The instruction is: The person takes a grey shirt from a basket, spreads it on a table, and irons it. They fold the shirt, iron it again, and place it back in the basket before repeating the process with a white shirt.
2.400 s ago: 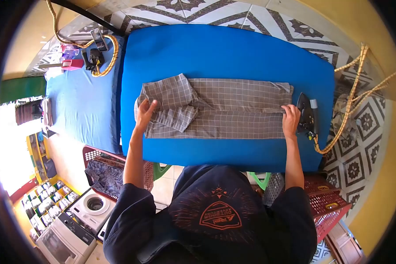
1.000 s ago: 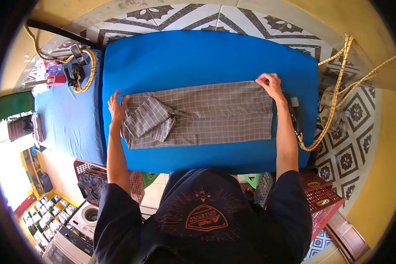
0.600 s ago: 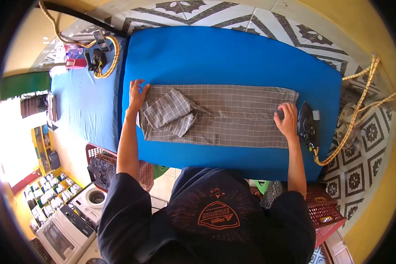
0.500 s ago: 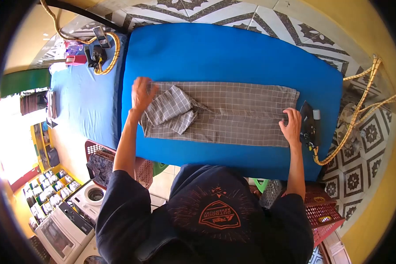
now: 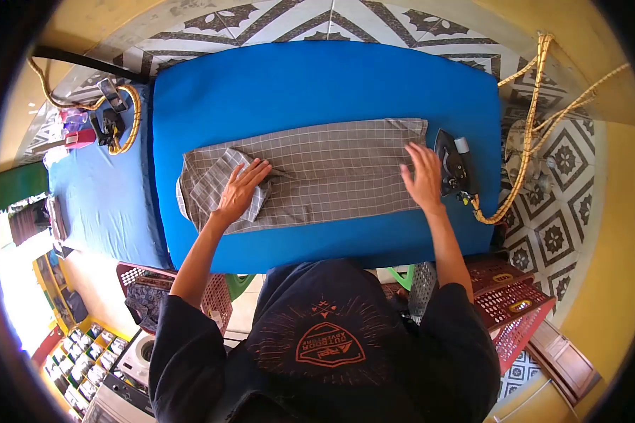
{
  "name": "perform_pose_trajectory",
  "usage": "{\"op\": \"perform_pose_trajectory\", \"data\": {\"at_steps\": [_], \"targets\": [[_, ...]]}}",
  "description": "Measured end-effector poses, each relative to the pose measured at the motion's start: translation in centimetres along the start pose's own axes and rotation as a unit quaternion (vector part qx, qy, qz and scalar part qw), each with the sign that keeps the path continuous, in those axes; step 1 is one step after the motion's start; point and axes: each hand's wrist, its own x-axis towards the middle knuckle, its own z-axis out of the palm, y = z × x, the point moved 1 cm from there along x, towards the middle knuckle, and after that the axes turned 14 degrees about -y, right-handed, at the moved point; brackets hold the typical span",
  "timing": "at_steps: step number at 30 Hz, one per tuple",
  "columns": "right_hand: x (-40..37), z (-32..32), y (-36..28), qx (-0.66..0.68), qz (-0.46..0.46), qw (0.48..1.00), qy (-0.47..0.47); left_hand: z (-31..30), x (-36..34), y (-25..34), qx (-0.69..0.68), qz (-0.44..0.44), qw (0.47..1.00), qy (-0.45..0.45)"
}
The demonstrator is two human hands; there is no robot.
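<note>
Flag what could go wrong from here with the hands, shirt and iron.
The right hand lies flat on the checked shirt, right beside the iron; it might brush the iron, which may be hot.
The left hand presses the folded sleeve; sliding could crease it.
The cord trails off to the right and might snag.

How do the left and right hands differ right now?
The left hand lies on the folded sleeve at the bunched end of the shirt; the right hand lies on its smooth, flat end. The right hand is beside the iron; the left hand is far from it. Both are open, palms down.
</note>
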Motion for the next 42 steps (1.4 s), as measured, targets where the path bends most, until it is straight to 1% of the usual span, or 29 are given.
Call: {"op": "perform_pose_trajectory", "data": {"at_steps": [3,4,5,6,7,8,9,11,13,14,16,17,19,21,23,24,26,27,28,29,31,32,34,35,37,39,40,41,42], "targets": [[3.3,3.6,-0.3,-0.076,0.005,0.997,0.002,2.2,0.5,-0.5,-0.004,-0.004,1.0,-0.022],[4.0,4.1,0.7,-0.105,0.037,0.993,-0.043,1.5,0.2,-0.1,-0.032,-0.003,0.999,-0.042],[4.0,4.5,1.9,-0.106,0.046,0.991,-0.062,1.4,-0.2,0.1,0.038,-0.013,0.997,-0.068],[4.1,4.2,2.1,-0.12,0.023,0.992,-0.038,-0.4,-1.3,0.6,-0.024,-0.02,0.999,-0.024],[4.3,3.1,1.7,-0.154,0.045,0.987,-0.02,-2.4,-2.5,0.6,-0.085,-0.023,0.996,0.024],[3.9,1.9,3.3,-0.16,0.052,0.984,0.051,-3.5,-3.8,-0.6,-0.046,-0.059,0.991,0.108],[4.2,-2.6,2.4,-0.18,0.151,0.972,0.008,-3.5,-5.0,-2.8,-0.04,-0.077,0.99,0.109],[1.7,-4.5,5.6,-0.184,0.262,0.943,0.087,-2.3,-7.8,-8.9,-0.119,-0.184,0.932,0.29],[-0.9,-2.0,12.4,-0.007,0.42,0.907,-0.024,-2.3,-8.6,-13.4,-0.077,-0.295,0.904,0.298],[-1.5,-1.6,14.0,-0.013,0.419,0.908,-0.024,-1.7,-8.6,-15.5,-0.12,-0.308,0.894,0.304],[-1.9,-1.7,15.7,0.004,0.307,0.951,-0.025,-1.2,-7.7,-17.6,-0.198,-0.321,0.87,0.317],[-1.3,-2.7,15.1,-0.001,0.307,0.951,-0.027,-1.0,-7.2,-18.6,-0.203,-0.321,0.869,0.317],[0.2,-4.2,14.0,0.204,0.415,0.871,-0.165,-1.0,-6.5,-19.6,-0.211,-0.317,0.892,0.242],[0.5,-4.0,14.1,0.184,0.417,0.872,-0.177,-1.4,-6.3,-20.1,-0.225,-0.335,0.889,0.217],[1.5,-3.5,12.0,0.065,0.272,0.953,-0.117,-1.4,-6.2,-22.2,-0.218,-0.33,0.907,0.144],[2.8,-4.5,8.1,0.041,0.246,0.963,-0.099,-1.5,-6.3,-22.7,-0.251,-0.297,0.913,0.128],[6.8,-7.5,-1.9,0.118,0.184,0.961,-0.172,-1.7,-6.2,-23.7,-0.247,-0.276,0.925,0.09],[9.0,-8.4,-6.9,0.103,0.184,0.95,-0.23,-1.7,-6.1,-23.9,-0.24,-0.25,0.936,0.057],[10.0,-6.1,-8.6,0.061,0.117,0.968,-0.215,-1.8,-5.9,-24.1,-0.242,-0.252,0.935,0.064],[11.4,-4.1,-11.2,0.08,0.085,0.967,-0.226,-2.0,-5.7,-24.3,-0.235,-0.241,0.941,0.042],[13.8,1.4,-16.6,0.093,0.065,0.958,-0.265,-2.4,-5.7,-24.9,-0.222,-0.24,0.945,0.026],[14.4,4.4,-19.2,0.125,0.027,0.962,-0.243,-1.9,-5.4,-25.3,-0.244,-0.241,0.938,0.045],[15.3,9.4,-24.2,0.078,0.04,0.955,-0.283,-1.3,-5.6,-25.0,-0.268,-0.243,0.931,0.058],[15.8,9.6,-26.0,0.058,0.05,0.951,-0.298,-1.1,-5.6,-24.7,-0.274,-0.278,0.918,0.073],[17.3,7.9,-25.5,0.098,0.094,0.937,-0.321,-0.6,-5.4,-23.7,-0.282,-0.309,0.904,0.087],[16.6,6.8,-22.3,0.158,0.057,0.97,-0.176,-1.0,-5.3,-23.1,-0.267,-0.361,0.886,0.119],[16.3,5.3,-20.8,0.111,0.07,0.982,-0.138,-1.2,-5.3,-23.1,-0.266,-0.36,0.889,0.098],[14.4,6.5,-12.5,0.215,0.126,0.961,-0.121,-1.5,-5.5,-23.1,-0.255,-0.388,0.881,0.09],[13.1,5.1,-9.9,0.179,0.206,0.957,-0.098,-1.5,-5.5,-22.5,-0.245,-0.41,0.875,0.074]]}}
